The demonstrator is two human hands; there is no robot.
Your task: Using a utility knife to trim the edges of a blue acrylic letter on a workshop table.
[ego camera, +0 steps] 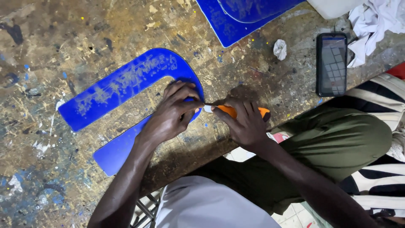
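I see the blue U-shaped panel (126, 84) flat on the paint-spattered surface (50, 38), its curved end under my left hand (175, 112), which presses down with spread fingers. My right hand (244, 124) grips an orange knife (247, 111) at the panel's edge; its blade is mostly hidden.

A blue U-shaped plastic piece (126, 84) is being laid flat on the paint-spattered workbench, its curved end being pressed down. Its upper face is being shown scuffed whitish. An orange-handled utility knife (236, 111) is being held with its blade tip against the curved edge.
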